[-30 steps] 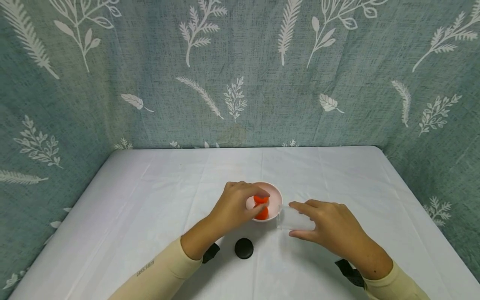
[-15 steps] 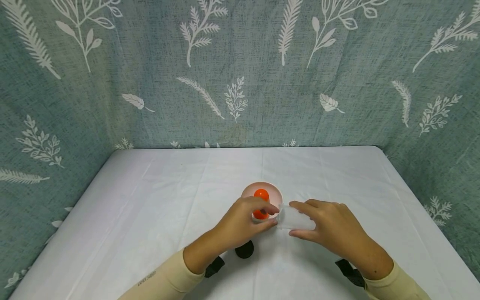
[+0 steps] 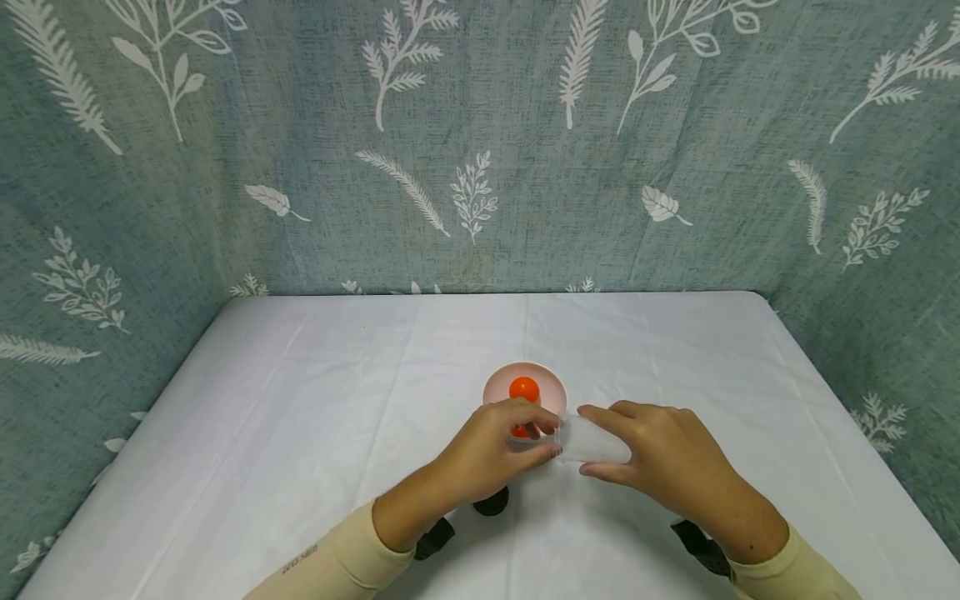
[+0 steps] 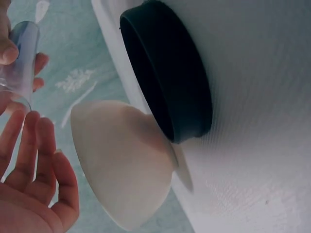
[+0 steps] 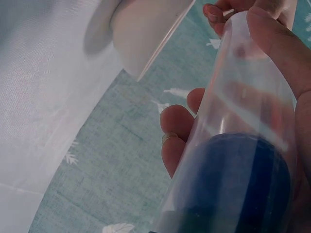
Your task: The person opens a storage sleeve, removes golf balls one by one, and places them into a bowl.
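My right hand (image 3: 656, 446) grips a clear tube (image 3: 596, 439), which lies sideways with its mouth toward the left. Inside its lower part, a dark blue, round-topped thing (image 5: 233, 179) shows in the right wrist view. My left hand (image 3: 491, 446) is at the tube's mouth, thumb and fingertips on its rim. Just behind the left hand stands a pale pink bowl (image 3: 551, 385). One orange ball (image 3: 523, 388) shows in it, and part of another orange ball (image 3: 520, 431) peeks out past my left fingers. Below the left wrist, a round black lid (image 4: 180, 73) lies on the table.
A white cloth covers the table (image 3: 337, 375). Around its back and sides hangs a green-grey curtain (image 3: 480, 167) with white leaf prints. Black camera straps (image 3: 435, 540) show at both wrists.
The left hand has moved right and toward me, from over the balls in the bowl to the tube's mouth. It now partly covers the black lid. The right hand and tube stay almost still.
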Demonstrator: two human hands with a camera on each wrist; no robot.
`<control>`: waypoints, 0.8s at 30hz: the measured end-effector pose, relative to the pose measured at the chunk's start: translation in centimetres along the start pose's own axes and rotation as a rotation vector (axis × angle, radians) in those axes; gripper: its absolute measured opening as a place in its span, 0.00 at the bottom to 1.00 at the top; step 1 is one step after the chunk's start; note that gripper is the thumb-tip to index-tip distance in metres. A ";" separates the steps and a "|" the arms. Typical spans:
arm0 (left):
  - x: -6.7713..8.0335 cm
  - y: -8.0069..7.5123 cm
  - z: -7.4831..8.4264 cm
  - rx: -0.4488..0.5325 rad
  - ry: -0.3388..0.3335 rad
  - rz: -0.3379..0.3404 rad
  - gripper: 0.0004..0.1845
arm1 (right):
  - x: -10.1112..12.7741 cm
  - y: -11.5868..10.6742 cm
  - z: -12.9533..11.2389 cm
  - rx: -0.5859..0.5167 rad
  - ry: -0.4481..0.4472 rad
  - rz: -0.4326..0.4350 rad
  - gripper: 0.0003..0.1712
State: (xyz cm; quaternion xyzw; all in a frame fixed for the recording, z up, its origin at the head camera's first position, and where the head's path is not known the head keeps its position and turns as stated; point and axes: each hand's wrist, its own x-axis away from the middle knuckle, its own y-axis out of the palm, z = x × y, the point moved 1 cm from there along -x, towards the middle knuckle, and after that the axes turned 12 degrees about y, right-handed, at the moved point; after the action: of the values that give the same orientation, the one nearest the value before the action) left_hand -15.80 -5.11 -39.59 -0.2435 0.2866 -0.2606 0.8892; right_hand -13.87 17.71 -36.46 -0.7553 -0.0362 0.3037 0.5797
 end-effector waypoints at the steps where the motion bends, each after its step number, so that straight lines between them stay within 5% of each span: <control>1: 0.0 0.0 0.0 0.000 0.003 0.001 0.14 | 0.0 0.0 0.0 0.001 -0.001 -0.002 0.35; 12: 0.0 0.3 0.1 -0.011 0.015 0.002 0.14 | 0.0 -0.1 0.0 0.017 -0.024 0.016 0.35; 24: 0.1 0.3 -0.1 -0.010 0.004 -0.011 0.14 | 0.0 -0.2 -0.3 0.036 0.033 -0.058 0.36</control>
State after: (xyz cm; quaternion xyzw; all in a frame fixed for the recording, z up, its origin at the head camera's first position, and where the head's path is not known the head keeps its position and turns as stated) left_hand -15.69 -4.94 -39.84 -0.2488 0.2882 -0.2647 0.8860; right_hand -13.63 17.55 -36.24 -0.7482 -0.0430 0.2749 0.6023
